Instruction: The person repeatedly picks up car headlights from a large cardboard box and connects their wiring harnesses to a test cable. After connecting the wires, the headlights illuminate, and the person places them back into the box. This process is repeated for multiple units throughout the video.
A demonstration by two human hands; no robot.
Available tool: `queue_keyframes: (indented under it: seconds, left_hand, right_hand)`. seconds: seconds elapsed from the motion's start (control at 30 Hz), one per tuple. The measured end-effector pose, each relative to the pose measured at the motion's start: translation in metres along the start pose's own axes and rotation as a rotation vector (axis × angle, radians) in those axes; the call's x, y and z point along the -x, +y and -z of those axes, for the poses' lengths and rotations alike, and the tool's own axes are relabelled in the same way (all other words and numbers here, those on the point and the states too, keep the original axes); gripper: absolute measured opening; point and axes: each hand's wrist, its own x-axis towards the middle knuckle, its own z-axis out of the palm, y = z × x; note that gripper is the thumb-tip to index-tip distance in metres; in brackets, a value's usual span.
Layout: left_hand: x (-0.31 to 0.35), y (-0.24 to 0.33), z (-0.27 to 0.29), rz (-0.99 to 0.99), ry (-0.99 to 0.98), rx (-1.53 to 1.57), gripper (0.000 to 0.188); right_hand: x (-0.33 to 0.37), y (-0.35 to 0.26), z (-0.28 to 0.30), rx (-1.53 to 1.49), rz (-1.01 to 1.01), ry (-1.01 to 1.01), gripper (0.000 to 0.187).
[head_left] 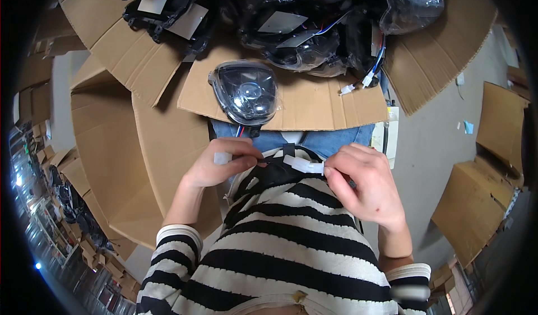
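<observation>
In front of me a clear-lensed headlight (246, 93) rests on a cardboard flap (330, 105). Red, white and blue wires (241, 130) run from its near end toward my left hand (227, 161), which is closed in a pinch. A small white piece (222, 158), apparently a connector, shows between that hand's thumb and curled fingers. Something thin and dark is at its fingertips, too small to name. My right hand (361, 180) grips the end of a white plastic connector (304, 165) between thumb and forefinger. The connector points left, apart from my left hand, above my lap.
Several more headlights (300, 40) lie piled beyond the flap, some with loose wires and white plugs (358, 85). An open cardboard box (112, 147) stands at my left. More cardboard (471, 208) sits on the grey floor (448, 124) at right.
</observation>
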Motion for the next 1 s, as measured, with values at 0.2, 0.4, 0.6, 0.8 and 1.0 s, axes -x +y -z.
queue_keyframes:
  seconds: [0.2, 0.4, 0.6, 0.8, 1.0]
  left_hand:
    - [-0.003, 0.003, -0.002, -0.104, -0.090, -0.107, 0.010]
    - [-0.012, -0.005, -0.002, -0.302, -0.179, -0.264, 0.010]
    - [-0.008, 0.002, -0.005, -0.245, -0.114, -0.223, 0.010]
    - [0.033, 0.013, 0.016, -0.297, 0.417, 0.018, 0.020]
    - [0.191, 0.059, 0.146, -1.020, 1.033, 0.274, 0.021]
  right_hand:
    - [0.007, 0.009, -0.007, 0.047, -0.035, -0.014, 0.003]
    - [0.006, 0.009, -0.009, 0.064, -0.003, 0.058, 0.003]
    - [0.011, 0.019, -0.015, -0.008, -0.046, 0.005, 0.003]
    - [0.020, 0.017, 0.002, -0.286, -0.239, 0.071, 0.006]
    - [0.037, 0.029, 0.009, -0.270, -0.215, 0.161, 0.005]
